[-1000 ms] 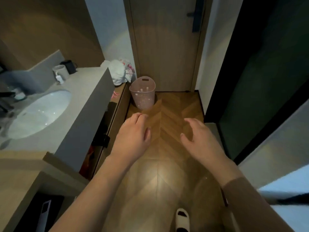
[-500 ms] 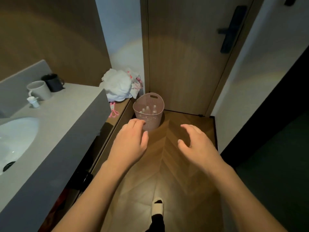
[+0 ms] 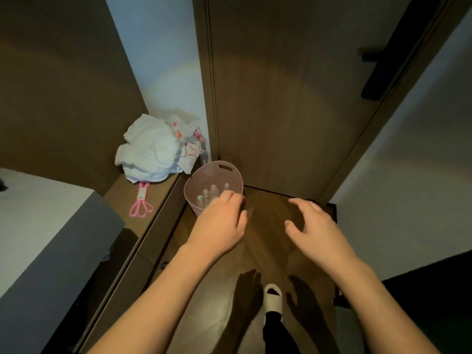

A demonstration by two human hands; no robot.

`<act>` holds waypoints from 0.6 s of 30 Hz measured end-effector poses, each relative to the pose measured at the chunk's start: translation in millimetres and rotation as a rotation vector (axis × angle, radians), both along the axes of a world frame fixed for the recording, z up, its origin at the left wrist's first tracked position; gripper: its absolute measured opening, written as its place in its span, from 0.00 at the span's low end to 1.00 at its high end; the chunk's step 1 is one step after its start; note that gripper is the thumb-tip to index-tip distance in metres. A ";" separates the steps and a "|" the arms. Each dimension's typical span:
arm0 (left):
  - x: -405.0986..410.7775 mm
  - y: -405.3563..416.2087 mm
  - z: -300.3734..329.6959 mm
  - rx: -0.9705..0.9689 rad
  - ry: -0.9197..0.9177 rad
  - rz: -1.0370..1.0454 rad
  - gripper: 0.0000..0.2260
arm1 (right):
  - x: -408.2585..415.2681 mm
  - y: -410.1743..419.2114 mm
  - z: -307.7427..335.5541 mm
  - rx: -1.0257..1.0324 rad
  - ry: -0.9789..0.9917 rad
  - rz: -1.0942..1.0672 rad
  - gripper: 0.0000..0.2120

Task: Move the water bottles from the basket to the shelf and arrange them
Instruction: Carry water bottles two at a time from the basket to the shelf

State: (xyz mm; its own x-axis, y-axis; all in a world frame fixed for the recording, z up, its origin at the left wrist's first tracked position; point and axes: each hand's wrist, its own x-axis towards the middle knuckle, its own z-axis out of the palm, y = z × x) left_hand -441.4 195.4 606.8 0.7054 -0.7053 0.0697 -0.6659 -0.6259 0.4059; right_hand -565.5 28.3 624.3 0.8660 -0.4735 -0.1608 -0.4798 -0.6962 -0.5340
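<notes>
A pink perforated basket stands on the wooden floor in the corner by the door. Several clear water bottles stand upright inside it, caps up. My left hand is stretched out in front of the basket's near rim, fingers relaxed, holding nothing. My right hand hovers to the right of the basket over the floor, fingers loosely spread and empty. A low wooden shelf runs along the left wall beside the basket.
On the shelf lie a white bundle of cloth and bags and pink scissors. A grey countertop fills the left. The closed wooden door is straight ahead. My slippered foot is on the floor.
I have walked closer to the basket; the sink and cups have passed out of view on the left. Both hands stay extended and empty, the left now overlapping the basket's near rim.
</notes>
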 end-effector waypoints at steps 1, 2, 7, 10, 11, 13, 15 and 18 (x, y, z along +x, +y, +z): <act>19.4 -11.0 -4.3 0.006 0.007 0.040 0.16 | 23.9 -18.1 -2.5 0.004 0.001 0.034 0.26; 38.1 -20.7 -5.5 0.016 0.011 0.084 0.16 | 49.3 -36.3 -2.9 0.007 0.006 0.074 0.26; 133.5 -53.8 6.9 0.025 -0.012 0.299 0.16 | 178.1 -99.6 6.5 -0.032 0.021 0.269 0.26; 178.5 -63.4 0.5 0.005 0.031 0.445 0.16 | 253.7 -121.3 4.0 -0.025 0.060 0.390 0.27; 186.3 -65.9 -4.0 0.009 0.057 0.466 0.16 | 269.6 -124.9 2.6 -0.031 0.079 0.405 0.26; 211.9 -70.9 -20.3 0.031 0.114 0.509 0.16 | 309.8 -133.3 -11.2 -0.055 0.072 0.448 0.25; 245.1 -77.5 -43.5 0.036 0.159 0.575 0.16 | 352.4 -142.7 -34.6 -0.045 0.111 0.475 0.24; 304.7 -87.6 -82.8 0.023 0.267 0.639 0.16 | 414.3 -155.7 -67.7 -0.024 0.253 0.519 0.23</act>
